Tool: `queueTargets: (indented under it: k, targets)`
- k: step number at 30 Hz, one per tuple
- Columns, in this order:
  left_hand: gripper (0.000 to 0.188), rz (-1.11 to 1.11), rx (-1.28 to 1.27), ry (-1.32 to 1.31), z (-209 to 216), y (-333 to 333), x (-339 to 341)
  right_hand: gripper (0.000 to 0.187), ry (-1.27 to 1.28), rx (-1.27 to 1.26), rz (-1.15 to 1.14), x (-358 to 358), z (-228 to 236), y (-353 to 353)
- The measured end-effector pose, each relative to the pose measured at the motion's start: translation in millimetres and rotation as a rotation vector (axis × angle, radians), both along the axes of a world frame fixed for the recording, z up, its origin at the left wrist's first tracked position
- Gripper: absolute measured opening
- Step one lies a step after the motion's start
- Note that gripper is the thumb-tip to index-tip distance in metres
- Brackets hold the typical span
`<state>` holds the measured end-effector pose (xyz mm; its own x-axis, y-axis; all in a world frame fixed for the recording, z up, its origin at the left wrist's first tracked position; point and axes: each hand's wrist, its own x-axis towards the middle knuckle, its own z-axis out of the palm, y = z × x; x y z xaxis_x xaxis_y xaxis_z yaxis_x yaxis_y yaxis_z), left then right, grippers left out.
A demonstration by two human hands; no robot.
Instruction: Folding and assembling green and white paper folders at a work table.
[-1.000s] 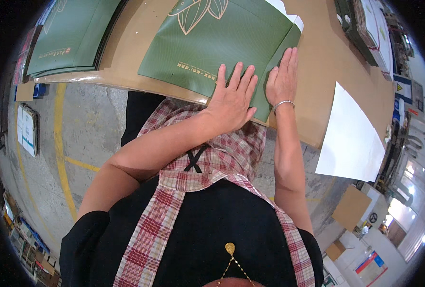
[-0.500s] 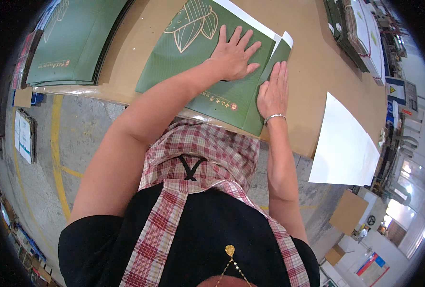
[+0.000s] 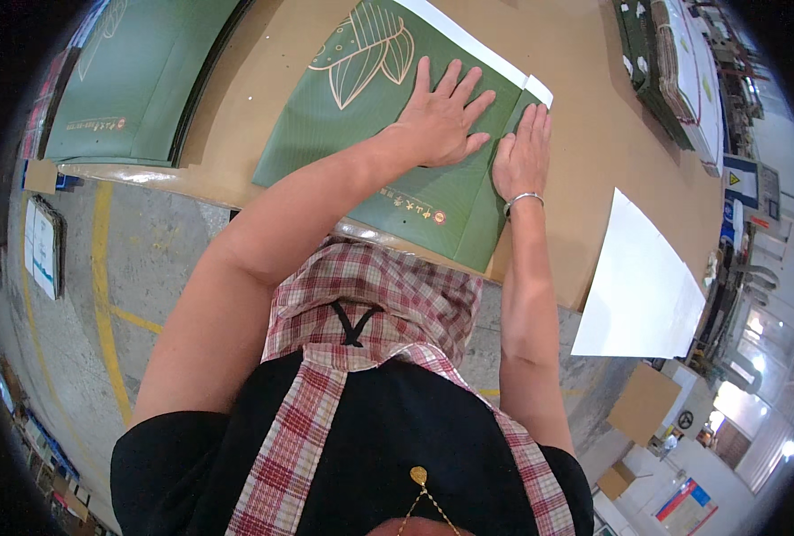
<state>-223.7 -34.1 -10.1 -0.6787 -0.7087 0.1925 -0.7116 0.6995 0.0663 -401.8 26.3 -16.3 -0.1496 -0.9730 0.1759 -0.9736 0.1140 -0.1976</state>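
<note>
A green printed paper sheet (image 3: 361, 134) with gold leaf-like line art lies on the brown-topped table (image 3: 263, 62). A white strip (image 3: 477, 40) shows along its far edge, and a crease runs down near its right side. Flat on the sheet rests my left hand (image 3: 440, 121), its fingers spread. My right hand (image 3: 522, 154), wearing a bracelet, lies along the green side flap (image 3: 482, 228) to the right of the crease. Its fingers are straight and close together, pointing away from me. Neither hand is wrapped round anything.
A stack of similar green sheets (image 3: 129, 89) lies at the table's left. Farther right are a loose white sheet (image 3: 643, 286) at the near edge and a tall pile of folded paper goods (image 3: 683, 80). A yellow line (image 3: 102, 268) marks the concrete floor.
The side flap stood partly raised at its far end and now lies flatter. My right hand has slid away from me along it. My left hand has stayed almost in place.
</note>
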Motion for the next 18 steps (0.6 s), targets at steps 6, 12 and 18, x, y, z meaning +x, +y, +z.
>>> queueTargets:
  k: [6, 12, 18]
  targets:
    - [0.067, -0.020, -0.028, 0.045, -3, -2, 5, 0.064, -0.030, 0.037, 0.008, 2, 2, 0]
    - [0.059, -0.033, 0.011, 0.061, 3, 5, 7, 0.062, 0.049, 0.029, 0.051, -9, 0, -32]
    - [0.056, -0.039, 0.046, 0.051, 9, 9, -3, 0.066, 0.000, -0.200, -0.086, -28, -2, -96]
